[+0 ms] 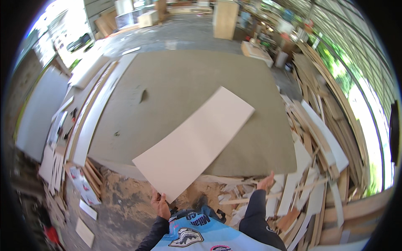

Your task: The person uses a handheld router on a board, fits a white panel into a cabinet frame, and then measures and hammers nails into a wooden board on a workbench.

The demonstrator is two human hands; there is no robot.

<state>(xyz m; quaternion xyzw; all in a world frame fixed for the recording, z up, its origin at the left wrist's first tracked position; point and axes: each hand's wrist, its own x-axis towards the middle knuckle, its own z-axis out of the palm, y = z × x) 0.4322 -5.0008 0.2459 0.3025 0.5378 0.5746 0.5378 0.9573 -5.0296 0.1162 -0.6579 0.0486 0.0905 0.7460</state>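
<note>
A long, pale pinkish board (pixel 194 142) lies slantwise over the large grey-brown worktable (pixel 167 75), its near end jutting past the front edge. My left hand (pixel 160 205) is closed on the near end of this board, close to its lowest corner. Apart from the board, my right hand (pixel 266 181) is at the table's front edge towards the right, fingers stretched out and nothing seen in it. Dark sleeves cover both my forearms. A small dark curved mark or scrap (pixel 143 96) shows on the tabletop left of the board.
Wood offcuts and strips (pixel 312 184) pile up along the right side. Long white and brown strips (pixel 90 113) run along the table's left edge. Sawdust (pixel 130 192) covers the floor by my feet. A tall wooden box (pixel 226 19) stands beyond the table.
</note>
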